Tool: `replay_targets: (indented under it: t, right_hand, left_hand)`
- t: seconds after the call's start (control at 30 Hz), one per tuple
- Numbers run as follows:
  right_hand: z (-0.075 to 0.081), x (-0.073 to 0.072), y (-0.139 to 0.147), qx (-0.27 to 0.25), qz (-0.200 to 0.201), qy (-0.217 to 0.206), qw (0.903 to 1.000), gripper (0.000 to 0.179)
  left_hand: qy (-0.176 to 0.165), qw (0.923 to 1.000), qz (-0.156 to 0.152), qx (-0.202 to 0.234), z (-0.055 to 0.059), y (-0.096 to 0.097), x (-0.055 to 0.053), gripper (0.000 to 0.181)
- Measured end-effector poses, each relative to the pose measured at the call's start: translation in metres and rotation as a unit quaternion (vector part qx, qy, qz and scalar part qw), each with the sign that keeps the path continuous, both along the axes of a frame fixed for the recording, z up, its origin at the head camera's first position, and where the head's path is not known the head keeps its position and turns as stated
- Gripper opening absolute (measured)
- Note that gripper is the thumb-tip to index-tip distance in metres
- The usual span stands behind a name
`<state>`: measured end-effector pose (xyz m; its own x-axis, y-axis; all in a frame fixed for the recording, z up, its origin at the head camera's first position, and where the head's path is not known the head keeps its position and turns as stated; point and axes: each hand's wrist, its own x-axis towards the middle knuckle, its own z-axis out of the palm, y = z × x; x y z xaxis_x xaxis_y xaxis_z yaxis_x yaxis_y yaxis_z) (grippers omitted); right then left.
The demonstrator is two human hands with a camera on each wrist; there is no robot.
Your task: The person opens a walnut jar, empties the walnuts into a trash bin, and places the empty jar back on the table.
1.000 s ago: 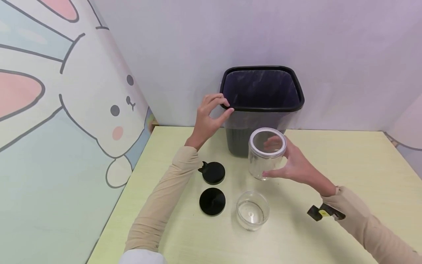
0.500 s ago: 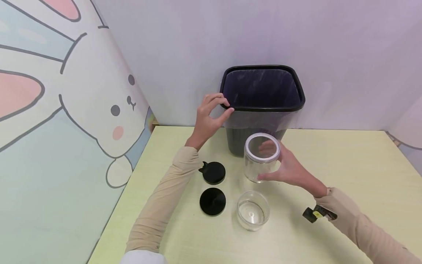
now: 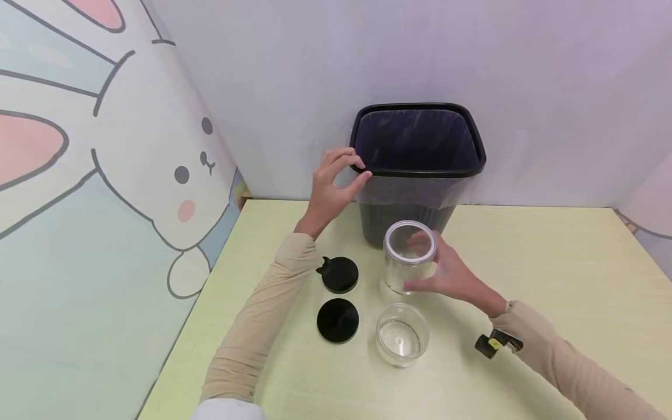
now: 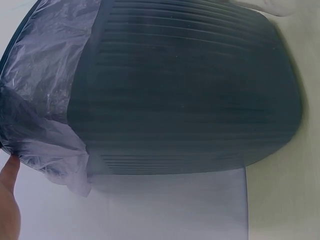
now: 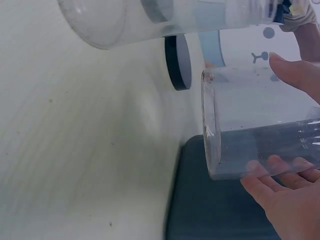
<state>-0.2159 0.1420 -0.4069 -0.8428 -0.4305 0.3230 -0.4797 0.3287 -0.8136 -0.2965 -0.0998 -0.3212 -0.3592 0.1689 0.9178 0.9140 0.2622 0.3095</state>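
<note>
My right hand (image 3: 454, 271) holds a clear jar (image 3: 401, 274) with a pale ring at its top, thumb on the near side and fingers around the far side. In the right wrist view the jar's base (image 5: 210, 130) hangs close over the table. My left hand (image 3: 328, 201) pinches the near-left corner of the rim of a dark trash bin (image 3: 375, 224). A thin see-through liner (image 4: 50, 70) is folded over that rim. Before the held jar stands a second clear jar (image 3: 404, 357). To its left lie a black lid with small pointed ears (image 3: 340, 275) and a plain round black lid (image 3: 338, 321).
The bin stands at the back of the pale yellow table (image 3: 546, 268), against a plain light wall (image 3: 273, 87). On the left is a wall with a rabbit drawing (image 3: 152, 146). A small black device (image 3: 493, 343) sits on the right sleeve.
My right hand has carried the jar left and nearer to me, from in front of the bin's right part to beside the eared lid. My left hand stays at the rim.
</note>
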Motion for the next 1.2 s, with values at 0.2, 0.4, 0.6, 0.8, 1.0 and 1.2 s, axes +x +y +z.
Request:
replay_targets:
  t: [0.2, 0.4, 0.6, 0.8, 1.0, 1.2]
  right_hand:
    - [-0.020, -0.005, -0.001, 0.013, -0.014, 0.004, 0.9998, 0.086]
    - [-0.056, -0.019, 0.006, 0.006, -0.021, 0.000, 0.9998, 0.090]
    - [-0.070, -0.022, 0.004, -0.007, -0.019, 0.002, 0.9998, 0.090]
    - [-0.086, -0.021, 0.003, -0.010, -0.034, -0.015, 0.9993, 0.090]
    - [-0.094, -0.019, 0.001, -0.002, -0.037, -0.018, 0.9992, 0.091]
    - [-0.093, -0.017, 0.005, 0.028, -0.066, 0.011, 0.9974, 0.097]
  left_hand:
    - [0.003, 1.0000, -0.006, 0.003, 0.000, 0.001, -0.002, 0.018]
    - [-0.004, 1.0000, -0.007, 0.003, 0.000, 0.002, -0.002, 0.016]
    - [-0.017, 0.9998, -0.006, 0.012, -0.002, 0.002, -0.002, 0.015]
    - [-0.025, 0.9996, -0.006, 0.011, -0.003, 0.002, -0.003, 0.014]
    - [-0.023, 0.9996, 0.001, 0.015, -0.004, 0.001, -0.001, 0.015]
    - [-0.018, 0.9997, 0.000, 0.014, -0.003, 0.006, -0.002, 0.016]
